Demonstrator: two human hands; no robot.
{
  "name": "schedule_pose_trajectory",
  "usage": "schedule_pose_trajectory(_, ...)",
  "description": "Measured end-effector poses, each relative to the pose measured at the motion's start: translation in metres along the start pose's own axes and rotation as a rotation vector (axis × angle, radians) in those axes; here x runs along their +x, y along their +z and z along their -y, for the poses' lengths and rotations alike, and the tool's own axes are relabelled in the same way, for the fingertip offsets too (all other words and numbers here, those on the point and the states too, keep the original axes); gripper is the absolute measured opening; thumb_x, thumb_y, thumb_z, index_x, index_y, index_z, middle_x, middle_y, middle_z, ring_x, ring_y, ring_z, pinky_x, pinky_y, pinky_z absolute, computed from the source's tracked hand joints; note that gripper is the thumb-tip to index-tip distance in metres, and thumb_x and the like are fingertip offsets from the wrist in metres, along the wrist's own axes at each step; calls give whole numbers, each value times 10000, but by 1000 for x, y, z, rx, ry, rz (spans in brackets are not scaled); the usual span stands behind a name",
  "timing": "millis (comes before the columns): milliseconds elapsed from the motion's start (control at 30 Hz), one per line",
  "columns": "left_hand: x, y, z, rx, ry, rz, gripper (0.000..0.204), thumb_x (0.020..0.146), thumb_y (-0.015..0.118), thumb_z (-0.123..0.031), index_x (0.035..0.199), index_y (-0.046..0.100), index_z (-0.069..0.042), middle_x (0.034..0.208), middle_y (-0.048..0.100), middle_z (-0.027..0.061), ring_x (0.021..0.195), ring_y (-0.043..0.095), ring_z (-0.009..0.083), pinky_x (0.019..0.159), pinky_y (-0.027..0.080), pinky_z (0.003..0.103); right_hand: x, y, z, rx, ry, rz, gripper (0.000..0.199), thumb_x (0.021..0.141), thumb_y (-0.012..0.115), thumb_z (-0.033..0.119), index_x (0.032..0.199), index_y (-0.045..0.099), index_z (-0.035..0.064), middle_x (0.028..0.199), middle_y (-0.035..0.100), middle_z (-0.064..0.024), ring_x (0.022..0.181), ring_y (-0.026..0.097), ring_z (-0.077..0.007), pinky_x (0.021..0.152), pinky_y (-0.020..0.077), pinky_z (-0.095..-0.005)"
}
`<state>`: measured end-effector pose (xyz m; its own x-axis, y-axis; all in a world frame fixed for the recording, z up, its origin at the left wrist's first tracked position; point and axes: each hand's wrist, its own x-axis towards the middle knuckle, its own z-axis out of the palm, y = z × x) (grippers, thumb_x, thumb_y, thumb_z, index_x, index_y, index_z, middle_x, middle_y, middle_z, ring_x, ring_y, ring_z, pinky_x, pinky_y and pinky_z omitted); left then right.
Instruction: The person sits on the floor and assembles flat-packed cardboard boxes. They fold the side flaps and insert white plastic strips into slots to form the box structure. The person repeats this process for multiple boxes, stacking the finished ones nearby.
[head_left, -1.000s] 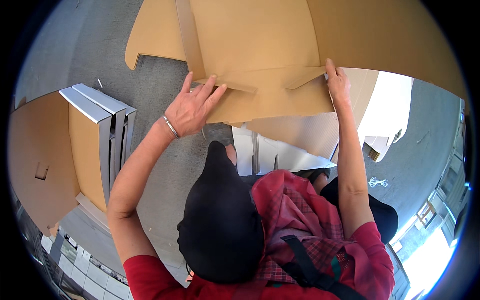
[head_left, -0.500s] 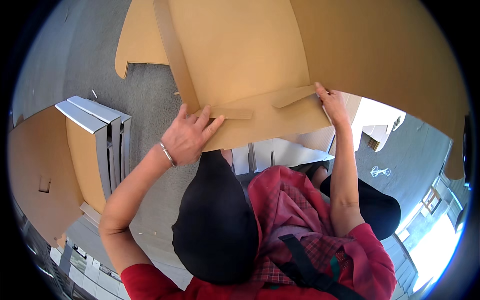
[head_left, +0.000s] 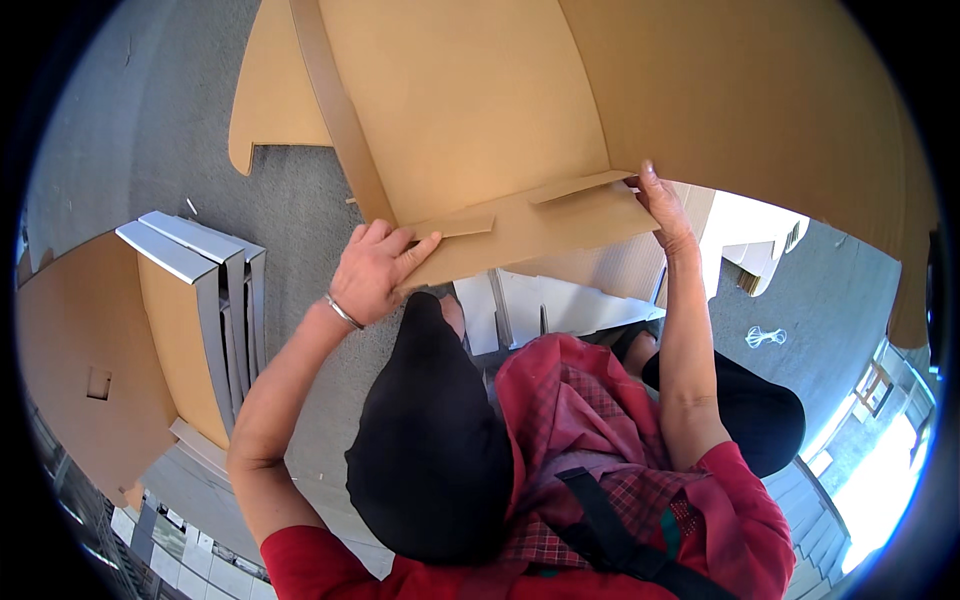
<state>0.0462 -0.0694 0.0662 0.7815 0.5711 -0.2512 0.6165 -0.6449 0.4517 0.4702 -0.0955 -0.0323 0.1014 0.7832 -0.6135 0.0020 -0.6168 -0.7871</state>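
A large brown cardboard sheet (head_left: 460, 100) with folded sides is spread out ahead of me. Along its near edge runs a folded flap (head_left: 520, 230), from which two narrow tabs stick up. My left hand (head_left: 372, 268), a silver bangle at its wrist, grips the flap's left end, fingers hooked over the top. The opposite end sits in my right hand (head_left: 662, 210), its thumb pointing up beside the corner. A wide brown panel (head_left: 740, 90) rises at the right of the sheet.
Several white-edged folded cardboard pieces (head_left: 205, 290) stand at the left beside a brown panel (head_left: 90, 350). Another brown piece (head_left: 280, 90) lies on the grey floor (head_left: 290, 200) at the far left. White card parts (head_left: 750, 235) and a small white looped cord (head_left: 766, 337) are at the right.
The flap has tilted, its left tab now lying closer to it. My left hand has shifted a little left and curled its fingers; my right hand keeps its corner.
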Motion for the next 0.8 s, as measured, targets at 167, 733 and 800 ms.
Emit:
schedule_pose_trajectory(167,15,-10,44,-456,-110,186,461,836,715,-264,1255,622,-97,1081,659,122,976,577,272,869,474,358,-9,-4,-2,97,-162,116,905,844,452,747,1426,394,57,1405,448,-122,1251,436,-297,1004,393,-403)
schedule_pose_trajectory(733,55,-16,90,-1071,-625,416,661,687,828,-338,1157,611,74,942,672,165,761,674,225,587,571,296,3,86,28,135,-254,-587,590,779,793,323,1254,576,47,1226,593,-92,1142,519,-207,1003,384,-347)
schedule_pose_trajectory(800,51,-13,82,-1075,-617,271,664,687,826,-292,1206,594,50,995,672,164,798,670,224,579,562,295,7,87,29,121,-261,-664,581,764,810,282,1247,587,49,1237,595,-87,1158,516,-211,1021,375,-347)
